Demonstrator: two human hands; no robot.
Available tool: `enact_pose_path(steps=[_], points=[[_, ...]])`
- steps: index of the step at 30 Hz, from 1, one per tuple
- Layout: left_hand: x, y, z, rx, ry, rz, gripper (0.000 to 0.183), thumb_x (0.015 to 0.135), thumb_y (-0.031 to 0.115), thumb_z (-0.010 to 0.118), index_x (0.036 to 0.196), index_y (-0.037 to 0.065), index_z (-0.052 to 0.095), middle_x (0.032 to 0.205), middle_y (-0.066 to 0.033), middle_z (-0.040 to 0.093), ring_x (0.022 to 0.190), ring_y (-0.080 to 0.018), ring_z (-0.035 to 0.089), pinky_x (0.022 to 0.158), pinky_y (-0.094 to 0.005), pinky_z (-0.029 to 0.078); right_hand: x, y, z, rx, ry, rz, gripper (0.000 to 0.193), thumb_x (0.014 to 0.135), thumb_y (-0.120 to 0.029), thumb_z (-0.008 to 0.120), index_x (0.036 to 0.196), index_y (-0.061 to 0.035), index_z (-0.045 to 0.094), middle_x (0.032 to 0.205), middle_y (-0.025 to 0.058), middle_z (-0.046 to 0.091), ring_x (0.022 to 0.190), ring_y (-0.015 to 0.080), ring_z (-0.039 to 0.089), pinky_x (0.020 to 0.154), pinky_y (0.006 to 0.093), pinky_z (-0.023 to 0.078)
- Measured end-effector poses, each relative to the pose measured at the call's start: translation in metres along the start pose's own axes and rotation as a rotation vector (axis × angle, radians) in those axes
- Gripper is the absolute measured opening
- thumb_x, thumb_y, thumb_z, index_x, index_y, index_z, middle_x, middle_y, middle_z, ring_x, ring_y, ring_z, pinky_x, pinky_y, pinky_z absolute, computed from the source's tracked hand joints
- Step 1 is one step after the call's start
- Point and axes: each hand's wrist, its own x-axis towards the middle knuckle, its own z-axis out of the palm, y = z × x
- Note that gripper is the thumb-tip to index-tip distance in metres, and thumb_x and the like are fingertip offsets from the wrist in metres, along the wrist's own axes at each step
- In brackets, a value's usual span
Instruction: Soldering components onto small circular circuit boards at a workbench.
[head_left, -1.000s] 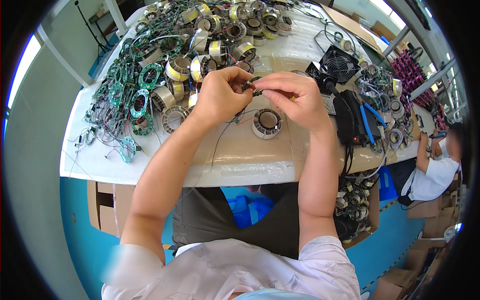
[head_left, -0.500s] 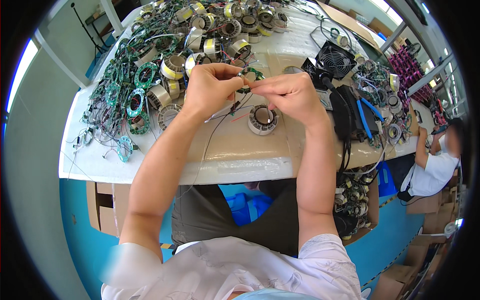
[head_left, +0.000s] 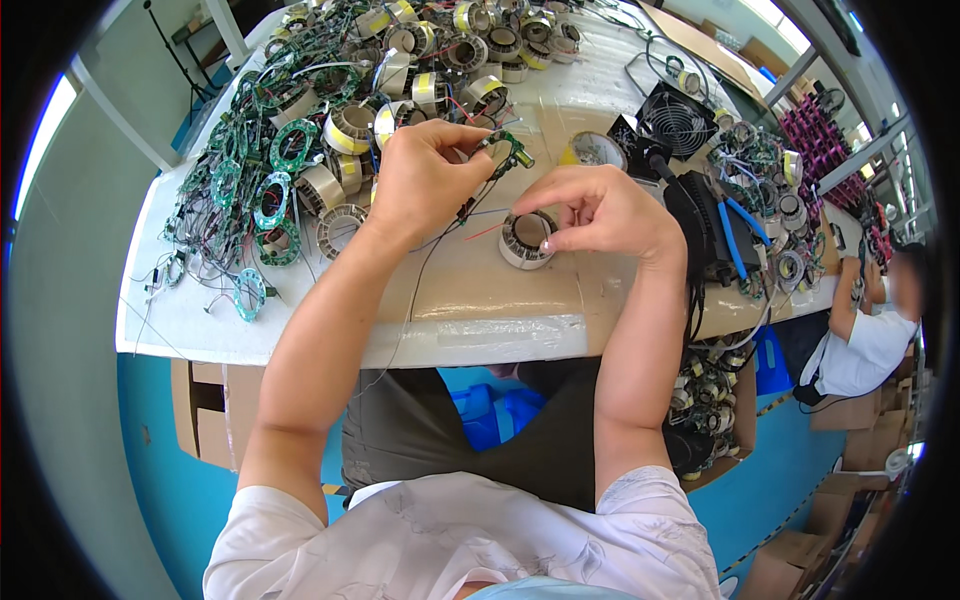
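Note:
My left hand (head_left: 435,185) is closed, its thumb and fingertips pinching a green ring-shaped circuit board (head_left: 517,152) above the table. Thin dark wires trail from the board toward the table's front edge. My right hand (head_left: 610,215) is at a pale, ring-shaped motor stator (head_left: 524,262), thumb and forefinger apart over its rim. Whether those fingertips press on the stator is hard to tell. The stator rests upright on the brown-covered part of the table, and a red wire (head_left: 484,231) sticks out on its left.
A heap of stators (head_left: 465,55) and green ring boards (head_left: 290,147) covers the left and back. A tape roll (head_left: 597,150), a black fan (head_left: 675,120) and blue-handled pliers (head_left: 730,235) lie to the right. Another person (head_left: 865,335) sits at far right.
My right hand has let go of the circuit board and moved down and right to the stator. The left hand keeps the board, which now shows more fully.

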Motion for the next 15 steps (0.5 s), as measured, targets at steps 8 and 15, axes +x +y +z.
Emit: enact_pose_path(steps=[8, 15], points=[[0.004, 0.003, -0.004, 0.017, 0.068, 0.049, 0.026, 0.082, 0.007, 0.075, 0.107, -0.001, 0.076, 0.083, -0.0061, 0.074, 0.07, -0.0068, 0.064, 0.064, -0.023, 0.053, 0.022, -0.002, 0.027, 0.121, 0.262, -0.032, 0.017, 0.093, -0.01, 0.07, 0.107, -0.0019, 0.076, 0.087, 0.0066, 0.076, 0.055, 0.008, 0.063, 0.047, 0.0233, 0.046], [0.006, 0.004, -0.007, -0.131, -0.029, -0.101, 0.024, 0.084, 0.006, 0.075, 0.107, -0.003, 0.075, 0.081, -0.0096, 0.075, 0.062, -0.0081, 0.064, 0.058, -0.0239, 0.053, 0.033, 0.008, 0.038, -0.001, 0.275, -0.005, 0.017, 0.093, -0.009, 0.069, 0.106, -0.0015, 0.076, 0.083, 0.0085, 0.076, 0.058, 0.0115, 0.066, 0.051, 0.0262, 0.049]])
